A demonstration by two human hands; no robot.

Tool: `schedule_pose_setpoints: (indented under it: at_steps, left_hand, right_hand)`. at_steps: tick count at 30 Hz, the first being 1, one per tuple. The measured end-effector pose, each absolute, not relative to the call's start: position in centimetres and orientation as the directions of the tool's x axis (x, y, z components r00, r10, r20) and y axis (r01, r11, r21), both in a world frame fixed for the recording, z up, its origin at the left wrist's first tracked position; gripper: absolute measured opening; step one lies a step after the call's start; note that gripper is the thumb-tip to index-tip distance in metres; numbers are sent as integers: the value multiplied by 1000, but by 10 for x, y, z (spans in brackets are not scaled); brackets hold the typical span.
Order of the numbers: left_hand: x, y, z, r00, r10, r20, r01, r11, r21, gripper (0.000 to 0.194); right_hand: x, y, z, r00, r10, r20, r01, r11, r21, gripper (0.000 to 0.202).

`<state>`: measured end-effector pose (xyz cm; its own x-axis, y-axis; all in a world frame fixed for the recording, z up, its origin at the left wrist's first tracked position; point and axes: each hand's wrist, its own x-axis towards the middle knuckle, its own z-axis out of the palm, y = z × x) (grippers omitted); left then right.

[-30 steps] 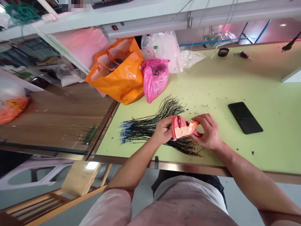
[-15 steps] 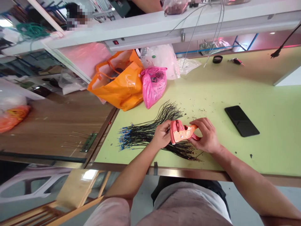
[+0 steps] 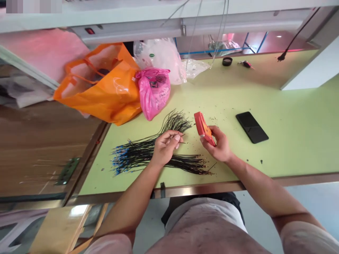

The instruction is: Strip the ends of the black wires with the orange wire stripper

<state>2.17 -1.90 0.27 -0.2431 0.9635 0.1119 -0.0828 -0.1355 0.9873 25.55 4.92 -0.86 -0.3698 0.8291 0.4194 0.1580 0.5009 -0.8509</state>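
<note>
Pinched in my left hand (image 3: 165,146) is a thin black wire (image 3: 181,136), its end poking out past the fingertips. Under and around that hand spread many black wires (image 3: 140,150) with blue ends at the left; one bunch fans toward the back, another runs right to copper-tipped ends. My right hand (image 3: 219,144) is closed around a red and orange wire stripper (image 3: 203,127), tilted with its head toward the back left. The tool and the wire in my left hand are apart. Palm-side fingers of the right hand are partly hidden.
A black phone (image 3: 252,127) lies to the right. Behind the wires stand an orange bag (image 3: 106,95), a pink plastic bag (image 3: 155,91) and a white plastic bag (image 3: 164,58). Small scraps dot the green table (image 3: 201,95). A black ring (image 3: 227,61) and keys (image 3: 247,64) lie farther back.
The wire stripper has moved away from my left hand and turned in my right hand. My left hand now shows a wire between its fingers. The camera view has shifted right.
</note>
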Motion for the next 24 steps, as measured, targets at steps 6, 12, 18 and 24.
schedule_pose_setpoints:
  at_steps: [6,12,18,24]
  left_hand:
    - [23,-20,6,-213,973,90,-91,-111,990,46]
    - [24,-20,7,-167,984,62,2,-63,998,49]
    - [25,-19,3,-121,992,16,25,-13,1000,54]
    - [26,-19,3,-92,996,21,12,-20,1000,53]
  right_hand:
    - [254,49,-9,-394,874,285,-12,305,-952,27]
    - [255,47,-5,-521,812,264,-53,278,-959,27]
    - [257,47,2,-645,693,322,-109,334,-936,34]
    - [256,49,1,-676,670,306,-133,297,-946,42]
